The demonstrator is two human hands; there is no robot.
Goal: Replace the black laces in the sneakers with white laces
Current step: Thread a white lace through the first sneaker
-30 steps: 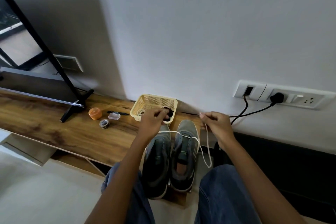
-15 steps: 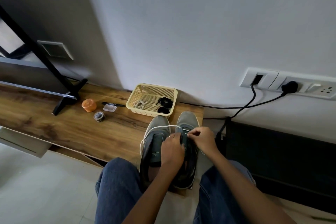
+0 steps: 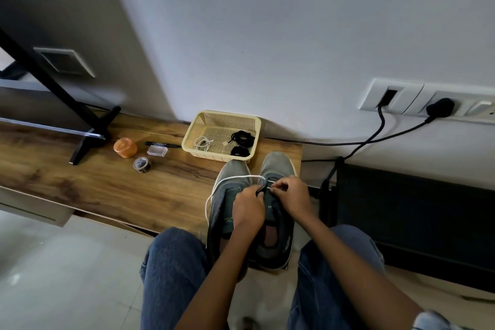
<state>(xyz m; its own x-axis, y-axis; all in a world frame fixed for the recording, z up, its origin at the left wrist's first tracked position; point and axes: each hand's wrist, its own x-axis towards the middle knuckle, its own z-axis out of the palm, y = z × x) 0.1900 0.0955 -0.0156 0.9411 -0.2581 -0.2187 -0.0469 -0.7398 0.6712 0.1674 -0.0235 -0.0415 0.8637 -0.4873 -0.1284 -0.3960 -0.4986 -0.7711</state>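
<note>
A white lace (image 3: 235, 177) runs in a loop across the toe of the left sneaker (image 3: 230, 195) and down its outer side, then leads to the front eyelets of the right sneaker (image 3: 277, 169). Both grey sneakers stand side by side, toes toward the wall, at the right end of a low wooden shelf (image 3: 107, 182), at about 6 o'clock from a cream plastic basket (image 3: 251, 126).

The right hand (image 3: 290, 195) pinches the lace end between thumb and forefinger just over the right sneaker's tongue. The left hand (image 3: 247, 209) has its fingers curled, gripping the edge of that sneaker's lacing area; its fingertips touch the right hand's.

Inside the basket, a coiled white lace (image 3: 203, 143) lies at 9 o'clock and two bundles of black laces (image 3: 241, 142) lie at 3 o'clock.

At 9 o'clock from the basket, on the shelf, sit a black pen (image 3: 163, 144), a small clear box (image 3: 157, 150), an orange round container (image 3: 124, 147) and a roll of tape (image 3: 141, 164). Farther left stands a black metal stand (image 3: 88, 126).

At 2 o'clock from the sneakers, a white wall socket panel (image 3: 412, 99) holds a black plug (image 3: 439, 108), and black cables (image 3: 375, 136) trail down from it. The person's knees, in blue jeans (image 3: 171, 276), frame the sneakers at 6 o'clock.
</note>
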